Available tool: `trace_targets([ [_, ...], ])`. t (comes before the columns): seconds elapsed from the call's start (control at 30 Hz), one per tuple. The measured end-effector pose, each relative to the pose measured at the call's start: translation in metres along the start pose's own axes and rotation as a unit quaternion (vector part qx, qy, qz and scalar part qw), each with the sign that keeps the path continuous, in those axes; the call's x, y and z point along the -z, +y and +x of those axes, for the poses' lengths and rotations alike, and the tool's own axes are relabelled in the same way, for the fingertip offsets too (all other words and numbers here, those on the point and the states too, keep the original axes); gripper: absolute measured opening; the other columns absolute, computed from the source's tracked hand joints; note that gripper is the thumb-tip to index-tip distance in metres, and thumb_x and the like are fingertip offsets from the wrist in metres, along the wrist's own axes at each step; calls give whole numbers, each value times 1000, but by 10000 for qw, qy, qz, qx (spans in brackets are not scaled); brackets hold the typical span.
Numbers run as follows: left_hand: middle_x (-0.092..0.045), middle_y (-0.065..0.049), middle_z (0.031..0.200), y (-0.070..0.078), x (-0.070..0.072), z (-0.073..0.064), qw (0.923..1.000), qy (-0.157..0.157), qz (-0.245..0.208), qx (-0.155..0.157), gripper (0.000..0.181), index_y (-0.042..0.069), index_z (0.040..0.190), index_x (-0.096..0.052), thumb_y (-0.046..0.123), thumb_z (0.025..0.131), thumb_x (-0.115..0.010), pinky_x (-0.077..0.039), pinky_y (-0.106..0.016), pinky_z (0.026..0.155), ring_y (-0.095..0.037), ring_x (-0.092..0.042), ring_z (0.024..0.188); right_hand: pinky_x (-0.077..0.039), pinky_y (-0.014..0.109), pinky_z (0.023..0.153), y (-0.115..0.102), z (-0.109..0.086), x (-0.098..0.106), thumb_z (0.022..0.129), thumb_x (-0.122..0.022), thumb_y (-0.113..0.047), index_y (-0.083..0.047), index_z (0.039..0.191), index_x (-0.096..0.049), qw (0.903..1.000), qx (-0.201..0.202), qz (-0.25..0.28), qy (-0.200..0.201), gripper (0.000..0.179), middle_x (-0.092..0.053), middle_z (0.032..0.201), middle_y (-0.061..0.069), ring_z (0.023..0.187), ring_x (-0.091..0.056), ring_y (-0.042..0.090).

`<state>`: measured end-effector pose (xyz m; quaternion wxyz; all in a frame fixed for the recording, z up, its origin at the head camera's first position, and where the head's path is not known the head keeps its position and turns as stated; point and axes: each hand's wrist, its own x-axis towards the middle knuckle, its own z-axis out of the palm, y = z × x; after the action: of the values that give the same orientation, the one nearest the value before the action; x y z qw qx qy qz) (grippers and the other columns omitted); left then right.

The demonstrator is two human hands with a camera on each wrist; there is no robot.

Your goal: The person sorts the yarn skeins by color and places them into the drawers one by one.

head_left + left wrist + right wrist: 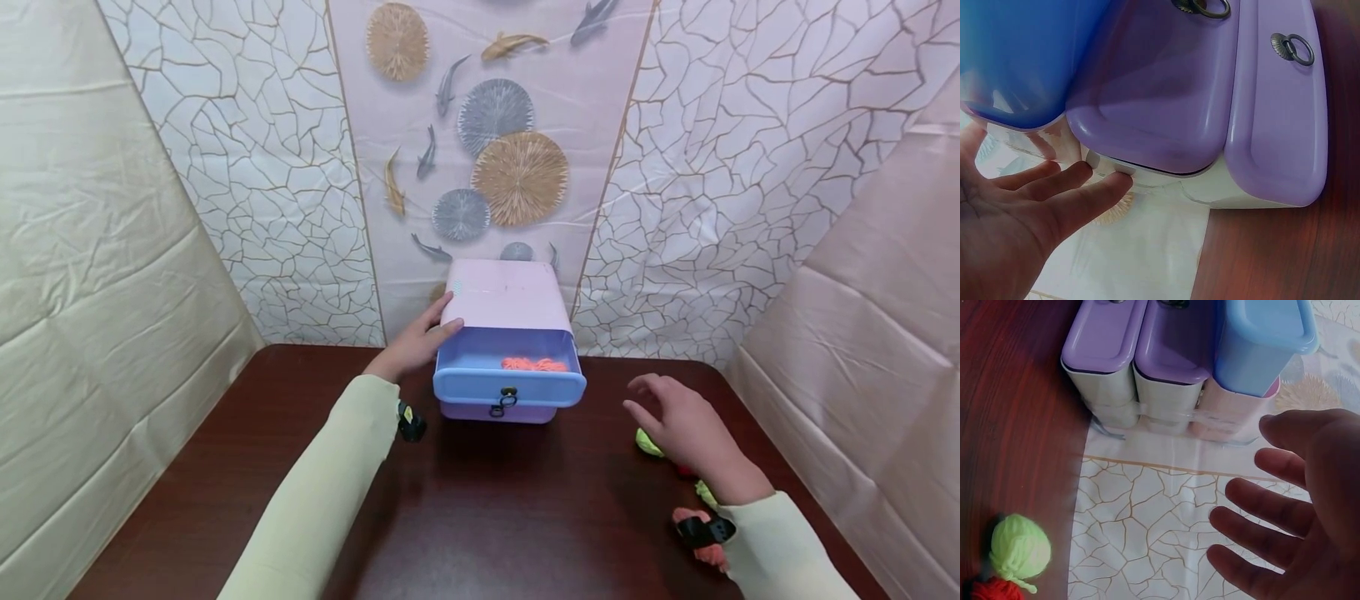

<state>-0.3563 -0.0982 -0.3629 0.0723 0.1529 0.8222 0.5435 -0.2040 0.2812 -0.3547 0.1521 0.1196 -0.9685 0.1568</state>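
Note:
A small chest of drawers [510,292] with a pink top stands at the back of the table. Its top blue drawer [472,388] is pulled out, and coral yarn [534,365] lies inside. Beneath it, the left wrist view shows two purple drawers [1154,94] with ring pulls, both pushed in. My left hand [418,342] rests against the chest's left side, fingers extended. My right hand [686,425] hovers over the table to the right, fingers apart and holding nothing. Near it lie a light green yarn ball [1020,545] and red yarn [996,590].
More yarn, a coral bundle [711,557] and a green piece [707,495], lies under my right wrist. The dark wooden table [480,517] meets a patterned cloth backdrop [300,208] behind, with beige cloth walls [97,333] on both sides.

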Motion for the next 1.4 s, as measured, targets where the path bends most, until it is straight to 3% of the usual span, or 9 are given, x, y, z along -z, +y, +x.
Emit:
trace_targets([
  [0.5,-31,-12,156,2,0,-3,10000,-38,30,20,76,48,152,-15,63,89,-55,-48,-51,99,-33,-44,134,-52,44,71,14,-13,-4,90,-67,-31,-11,104,-65,9980,-170,-131,-590,24,-70,99,8,84,-63,22],
  [0.8,-30,-12,157,1,0,-3,9999,-39,110,49,76,49,151,-14,65,89,-54,-48,-52,99,-34,-44,134,-46,32,62,20,-21,-10,89,-69,-29,-18,100,-63,9930,-430,-107,-1091,17,-65,85,-2,73,-56,12],
  [1.07,-30,-13,156,0,-2,-4,9999,-30,76,72,76,49,152,-14,65,89,-54,-49,-51,97,-35,-44,133,-47,33,61,25,-28,-15,88,-70,-25,-13,104,-61,9907,-312,-235,-1305,22,-65,84,-1,72,-58,13],
  [1.4,-27,-12,158,-2,0,-2,9999,-149,2,55,74,51,150,-12,65,90,-52,-47,-54,99,-36,-42,135,-41,31,58,34,-35,-18,84,-73,-24,-8,109,-58,9826,-592,-192,-1752,33,-57,75,-1,63,-49,13],
])
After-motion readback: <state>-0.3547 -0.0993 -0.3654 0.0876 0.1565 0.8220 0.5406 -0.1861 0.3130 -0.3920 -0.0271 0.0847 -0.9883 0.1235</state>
